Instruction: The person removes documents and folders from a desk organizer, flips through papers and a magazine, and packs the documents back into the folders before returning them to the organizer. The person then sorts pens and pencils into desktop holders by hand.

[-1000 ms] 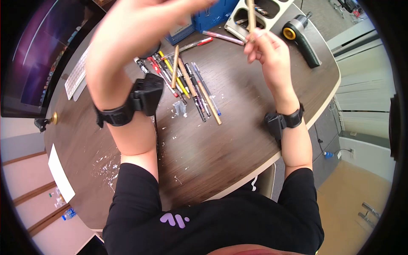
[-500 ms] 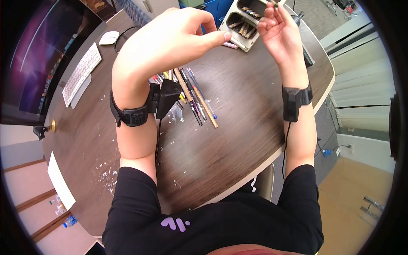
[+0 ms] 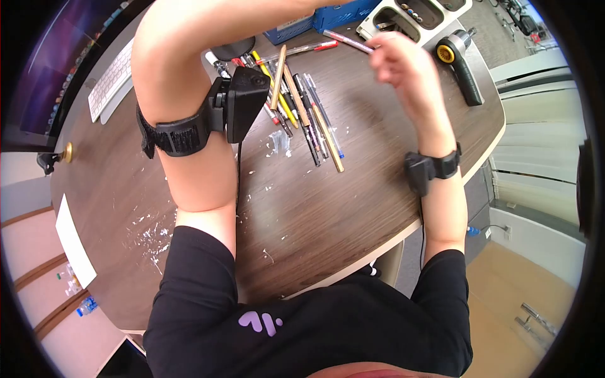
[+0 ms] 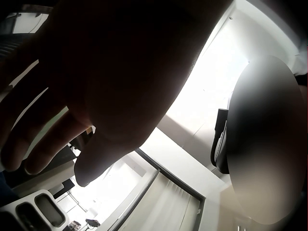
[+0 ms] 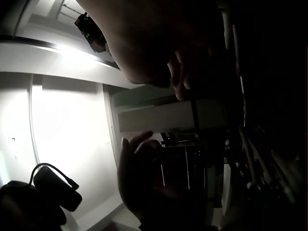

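Note:
In the head view my right hand (image 3: 406, 75) is blurred, its fingers loosely bent with nothing visible in them, just below an off-white compartment organizer (image 3: 366, 29) holding several pens and pencils. A pink-and-white pen (image 3: 346, 41) lies beside its fingertips. My left hand is beyond the top edge there, only its forearm crossing the table. The left wrist view shows that left hand (image 4: 110, 91) dark, fingers spread and holding nothing. Several pens and pencils (image 3: 313, 120) lie in a loose pile between the arms, a wooden pencil (image 3: 328, 138) at its near end.
Right of the organizer lies a black handheld tool (image 3: 463, 72) with a yellow ring. A blue basket (image 3: 346, 17) stands at the back. At left are a white keyboard (image 3: 110, 82) and a monitor (image 3: 60, 82). White crumbs (image 3: 154, 239) dot the table, with a translucent scrap (image 3: 279, 142) beside the pile.
The wooden pencil raised in my right hand a second ago no longer shows there. That hand has come down and back from the organizer. My left hand swung into view, then out past the top.

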Demonstrator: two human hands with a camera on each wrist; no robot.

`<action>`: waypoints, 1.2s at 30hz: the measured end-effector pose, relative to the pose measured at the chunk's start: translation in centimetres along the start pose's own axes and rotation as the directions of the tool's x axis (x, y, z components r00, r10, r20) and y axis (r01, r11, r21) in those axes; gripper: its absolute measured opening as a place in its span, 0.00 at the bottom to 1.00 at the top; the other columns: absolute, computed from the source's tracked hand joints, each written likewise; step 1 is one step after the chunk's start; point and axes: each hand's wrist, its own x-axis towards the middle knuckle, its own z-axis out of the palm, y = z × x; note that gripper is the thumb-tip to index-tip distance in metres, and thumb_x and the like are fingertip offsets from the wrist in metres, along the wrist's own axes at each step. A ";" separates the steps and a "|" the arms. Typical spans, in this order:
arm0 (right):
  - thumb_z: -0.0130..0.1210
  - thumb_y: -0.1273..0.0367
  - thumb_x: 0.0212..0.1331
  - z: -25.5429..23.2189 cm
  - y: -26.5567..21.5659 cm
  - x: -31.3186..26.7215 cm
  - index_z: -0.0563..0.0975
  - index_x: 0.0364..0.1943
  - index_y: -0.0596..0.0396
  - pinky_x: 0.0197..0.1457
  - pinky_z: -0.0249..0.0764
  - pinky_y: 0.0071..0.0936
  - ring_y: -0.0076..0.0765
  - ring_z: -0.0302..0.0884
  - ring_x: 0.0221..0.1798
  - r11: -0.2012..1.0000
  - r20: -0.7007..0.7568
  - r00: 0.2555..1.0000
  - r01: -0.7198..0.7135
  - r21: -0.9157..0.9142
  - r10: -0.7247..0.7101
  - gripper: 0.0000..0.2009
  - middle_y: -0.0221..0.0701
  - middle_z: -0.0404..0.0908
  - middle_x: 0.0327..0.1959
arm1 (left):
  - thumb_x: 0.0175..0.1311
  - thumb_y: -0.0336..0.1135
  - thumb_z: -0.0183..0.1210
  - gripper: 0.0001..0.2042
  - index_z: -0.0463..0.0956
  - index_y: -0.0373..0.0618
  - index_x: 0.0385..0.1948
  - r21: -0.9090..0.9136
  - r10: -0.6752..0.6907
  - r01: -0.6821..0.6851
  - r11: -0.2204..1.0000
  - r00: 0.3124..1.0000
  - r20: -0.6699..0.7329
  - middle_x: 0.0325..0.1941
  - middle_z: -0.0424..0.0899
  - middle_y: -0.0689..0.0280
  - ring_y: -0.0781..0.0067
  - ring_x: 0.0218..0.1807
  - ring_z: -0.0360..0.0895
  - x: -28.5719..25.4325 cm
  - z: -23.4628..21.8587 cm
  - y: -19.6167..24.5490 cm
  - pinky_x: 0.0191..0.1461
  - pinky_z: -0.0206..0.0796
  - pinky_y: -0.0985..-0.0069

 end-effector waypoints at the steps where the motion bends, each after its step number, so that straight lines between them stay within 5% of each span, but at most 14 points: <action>1: 0.55 0.55 0.70 2.4 0.3 0.1 0.83 0.39 0.55 0.32 0.72 0.25 0.20 0.73 0.26 0.972 0.046 0.999 -0.001 -0.233 0.012 0.17 0.24 0.80 0.27 | 0.72 0.50 0.60 0.21 0.83 0.35 0.35 0.053 0.133 -0.128 0.990 0.987 -0.091 0.22 0.80 0.66 0.80 0.22 0.75 -0.8 0.2 -0.4 0.26 0.67 0.78; 2: 0.57 0.53 0.69 4.9 0.5 0.3 0.83 0.35 0.54 0.29 0.68 0.24 0.18 0.70 0.24 0.892 0.087 0.996 0.011 -0.453 0.032 0.18 0.23 0.77 0.23 | 0.72 0.49 0.59 0.21 0.83 0.35 0.36 0.119 0.267 -0.249 0.961 0.948 -0.172 0.22 0.80 0.66 0.80 0.22 0.75 -1.3 0.2 -0.6 0.26 0.66 0.78; 4: 0.60 0.48 0.64 8.9 0.0 0.1 0.81 0.28 0.55 0.31 0.71 0.28 0.25 0.76 0.24 0.709 0.081 0.994 0.109 -0.697 -0.073 0.23 0.26 0.76 0.19 | 0.72 0.49 0.59 0.21 0.83 0.35 0.36 0.036 0.135 -0.132 0.991 0.986 -0.099 0.22 0.79 0.67 0.81 0.22 0.74 -1.2 -0.6 -0.7 0.26 0.65 0.78; 7: 0.59 0.43 0.59 11.6 0.9 1.4 0.80 0.24 0.56 0.39 0.79 0.37 0.47 0.83 0.28 0.367 0.140 0.988 0.156 -0.917 -0.071 0.27 0.38 0.80 0.19 | 0.72 0.49 0.59 0.21 0.83 0.35 0.37 0.079 0.265 -0.256 0.963 0.955 -0.132 0.23 0.80 0.66 0.81 0.23 0.74 -2.0 -0.8 -1.5 0.27 0.65 0.78; 10: 0.56 0.48 0.59 12.2 1.6 2.6 0.81 0.25 0.57 0.44 0.81 0.40 0.50 0.86 0.31 0.376 0.144 0.986 0.101 -0.921 0.087 0.23 0.41 0.83 0.22 | 0.72 0.50 0.59 0.21 0.83 0.35 0.36 0.045 0.300 -0.296 0.954 0.938 -0.172 0.23 0.80 0.66 0.81 0.24 0.74 -2.2 -1.2 -1.8 0.27 0.65 0.78; 15: 0.54 0.55 0.58 11.7 0.3 2.7 0.84 0.28 0.59 0.47 0.81 0.40 0.50 0.86 0.33 0.386 0.077 0.995 0.050 -0.921 0.056 0.19 0.44 0.85 0.24 | 0.73 0.48 0.58 0.20 0.83 0.35 0.37 -0.034 0.269 -0.279 0.960 0.948 -0.169 0.24 0.81 0.67 0.82 0.24 0.74 -2.5 -2.1 -2.4 0.27 0.66 0.79; 19: 0.55 0.58 0.64 7.9 -4.7 0.7 0.86 0.36 0.59 0.46 0.81 0.33 0.39 0.88 0.33 0.616 -0.041 0.999 -0.011 -0.788 -0.034 0.18 0.40 0.87 0.25 | 0.73 0.48 0.59 0.19 0.83 0.36 0.38 -0.190 0.194 -0.203 0.960 0.979 -0.065 0.24 0.80 0.68 0.83 0.22 0.72 -3.2 -4.2 -3.0 0.26 0.64 0.80; 21: 0.57 0.58 0.65 4.8 -6.2 0.6 0.86 0.41 0.57 0.44 0.81 0.33 0.38 0.89 0.35 0.446 -0.059 0.925 0.125 -0.886 -0.376 0.16 0.39 0.87 0.29 | 0.73 0.48 0.59 0.19 0.83 0.36 0.38 -0.195 0.129 -0.140 0.971 0.989 -0.069 0.24 0.80 0.69 0.84 0.22 0.72 -3.0 -4.5 -2.7 0.25 0.64 0.80; 22: 0.56 0.59 0.66 3.6 -8.0 0.2 0.86 0.43 0.54 0.43 0.81 0.34 0.39 0.88 0.35 0.428 -0.128 0.907 0.063 -0.901 -0.402 0.15 0.38 0.87 0.28 | 0.73 0.48 0.59 0.19 0.83 0.36 0.38 -0.196 0.053 -0.066 0.978 0.996 -0.070 0.24 0.80 0.69 0.84 0.22 0.72 -3.0 -4.6 -2.5 0.25 0.64 0.80; 24: 0.56 0.60 0.68 0.5 -9.7 0.8 0.86 0.46 0.53 0.42 0.80 0.35 0.43 0.88 0.35 0.315 -0.184 0.804 0.005 -0.949 -0.566 0.14 0.40 0.87 0.29 | 0.73 0.48 0.59 0.19 0.83 0.36 0.38 -0.186 0.228 -0.257 0.948 0.960 -0.164 0.24 0.80 0.69 0.84 0.22 0.72 -3.9 -4.3 -3.4 0.25 0.64 0.80; 25: 0.57 0.59 0.67 -1.7 -9.9 1.5 0.87 0.45 0.53 0.43 0.80 0.37 0.47 0.88 0.37 0.219 -0.121 0.762 0.028 -0.975 -0.636 0.15 0.42 0.87 0.30 | 0.73 0.48 0.59 0.19 0.83 0.37 0.38 -0.200 0.124 -0.146 0.969 0.985 -0.118 0.25 0.80 0.69 0.84 0.22 0.72 -3.8 -4.7 -2.9 0.26 0.64 0.80; 27: 0.56 0.58 0.66 -3.8 -11.1 2.4 0.87 0.43 0.54 0.47 0.81 0.41 0.52 0.87 0.40 0.069 -0.076 0.774 -0.042 -0.997 -0.629 0.16 0.44 0.87 0.32 | 0.73 0.48 0.59 0.19 0.83 0.37 0.38 -0.209 0.023 -0.039 0.977 0.997 -0.080 0.25 0.81 0.70 0.84 0.22 0.73 -4.0 -5.2 -2.6 0.26 0.65 0.80; 31: 0.56 0.57 0.65 -6.9 -10.9 5.4 0.87 0.45 0.52 0.50 0.81 0.44 0.52 0.87 0.42 -0.150 -0.033 0.874 -0.120 -0.981 -0.485 0.17 0.44 0.88 0.35 | 0.74 0.48 0.58 0.18 0.83 0.37 0.38 -0.180 0.144 -0.168 0.969 0.980 -0.141 0.26 0.81 0.69 0.83 0.26 0.74 -4.8 -4.5 -3.8 0.31 0.67 0.80; 36: 0.58 0.52 0.64 -5.1 -10.1 5.5 0.85 0.51 0.47 0.51 0.82 0.42 0.48 0.87 0.43 -0.203 -0.016 0.777 -0.184 -0.962 -0.629 0.19 0.36 0.88 0.38 | 0.74 0.48 0.58 0.18 0.83 0.38 0.37 -0.224 0.171 -0.191 0.956 0.980 -0.103 0.27 0.80 0.70 0.84 0.30 0.75 -5.0 -5.4 -4.0 0.34 0.68 0.81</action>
